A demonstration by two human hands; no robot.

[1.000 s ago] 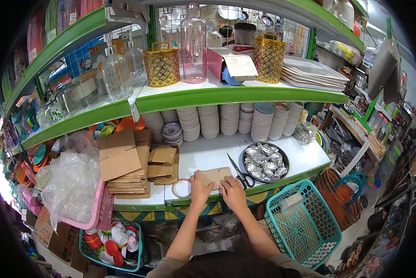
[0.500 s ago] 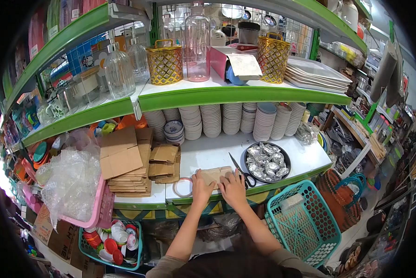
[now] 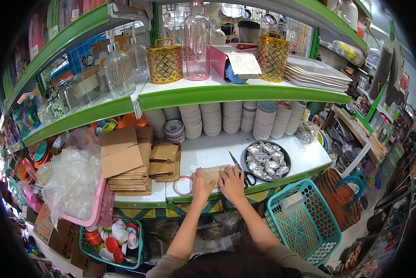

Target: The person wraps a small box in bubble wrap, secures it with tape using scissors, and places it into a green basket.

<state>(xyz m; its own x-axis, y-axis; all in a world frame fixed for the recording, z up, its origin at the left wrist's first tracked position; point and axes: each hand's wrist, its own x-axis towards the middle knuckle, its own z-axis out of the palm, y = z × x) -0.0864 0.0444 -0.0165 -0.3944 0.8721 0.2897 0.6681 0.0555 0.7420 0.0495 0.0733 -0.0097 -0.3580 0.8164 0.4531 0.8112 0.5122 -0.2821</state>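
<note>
A small piece of brown cardboard (image 3: 211, 174) lies on the white shelf near its front edge. My left hand (image 3: 202, 186) presses on its left end, and my right hand (image 3: 231, 184) rests on its right end; both have their fingers spread and lying rather flat. A roll of clear tape (image 3: 183, 185) is beside my left hand. Right of my right hand lie black scissors (image 3: 248, 179), blades pointing away. Next to them stands a dark round pan (image 3: 289, 167) filled with silver-wrapped pieces (image 3: 266, 160). Cardboard stacks (image 3: 124, 162) and folded cardboard (image 3: 164, 162) sit to the left.
Stacks of white bowls (image 3: 211, 119) line the back beneath a green-edged upper shelf (image 3: 245, 94) bearing glass bottles and gold baskets. A turquoise basket (image 3: 326, 231) stands lower right, a pink basket (image 3: 107, 201) with plastic wrap at left, and another turquoise basket (image 3: 140, 252) with colored items below it.
My hands remain on the cardboard, with the fingers of my right hand shifted slightly. The view has moved very little.
</note>
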